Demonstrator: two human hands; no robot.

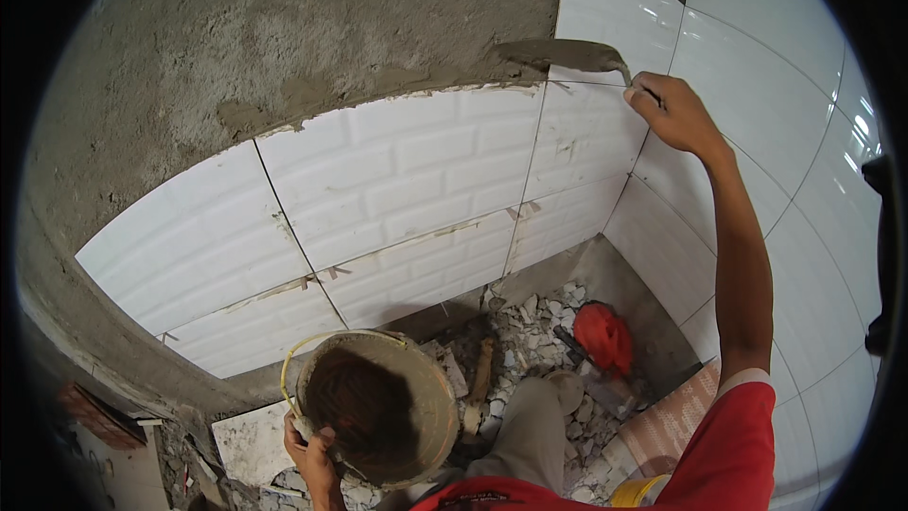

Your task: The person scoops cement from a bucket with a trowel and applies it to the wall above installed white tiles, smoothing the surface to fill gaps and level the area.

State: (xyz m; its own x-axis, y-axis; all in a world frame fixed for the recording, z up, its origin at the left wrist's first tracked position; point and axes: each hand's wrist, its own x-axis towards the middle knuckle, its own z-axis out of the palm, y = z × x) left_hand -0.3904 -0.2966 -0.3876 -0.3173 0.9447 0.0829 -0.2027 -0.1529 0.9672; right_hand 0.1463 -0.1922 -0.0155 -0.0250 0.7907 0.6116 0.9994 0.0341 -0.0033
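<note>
My right hand (673, 112) is closed round the handle of a trowel (577, 56). Its grey, mortar-smeared blade lies nearly level along the top edge of the white tiles (416, 156), its tip by the rough cement wall (331, 19). Wet mortar (284, 102) sits in a ragged line where that wall meets the tiles. Low on the left, my left hand (314, 454) grips the rim of a bucket (438, 416), thumb over the edge. The bucket is tilted toward me, with dark mortar inside and a yellow handle (286, 374) at its left.
Broken rubble (530, 317) covers the floor below the wall, with a red bag-like thing (602, 336) on it. Glossy white tiles (757, 104) line the wall on the right. A pale slab (248, 445) lies left of the bucket; small spacers (336, 272) stick out of the tile joints.
</note>
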